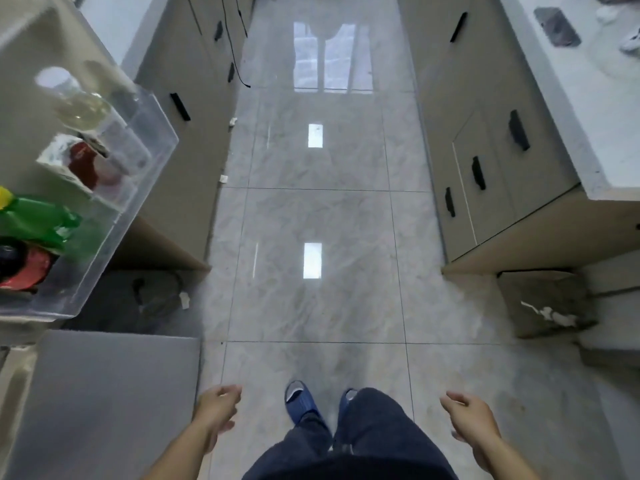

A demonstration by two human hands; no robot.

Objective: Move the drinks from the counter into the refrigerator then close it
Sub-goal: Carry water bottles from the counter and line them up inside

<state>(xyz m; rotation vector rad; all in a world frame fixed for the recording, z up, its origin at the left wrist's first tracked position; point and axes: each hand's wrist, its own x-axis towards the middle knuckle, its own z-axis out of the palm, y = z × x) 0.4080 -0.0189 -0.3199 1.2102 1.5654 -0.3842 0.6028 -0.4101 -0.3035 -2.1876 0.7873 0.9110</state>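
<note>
Nearest to us, both of our hands hang low over the tiled floor and hold nothing. Our left hand has its fingers loosely curled and a little apart; our right hand is much the same, fingers relaxed and slightly bent. Between them we see our dark trousers and blue slippers, toes pointing far down the aisle.

The relation that matters lies on our left. The refrigerator door stands open there, its grey top edge just beside our left hand, and above it the clear door shelf juts toward the aisle. In that shelf stand the drinks, in a row running near to far: a dark bottle with a red label nearest, then a green bottle, a red can, and a clear bottle farthest. All are blurred, so we cannot read labels.

So the door is to the left of our fingers, and our left hand is plainly the nearer one to it. We judge that swinging it shut falls to that hand.

Farther right runs the white counter above handled cabinets; on the part we see there is a dark flat object, but no bottle or can that we can make out.
</note>
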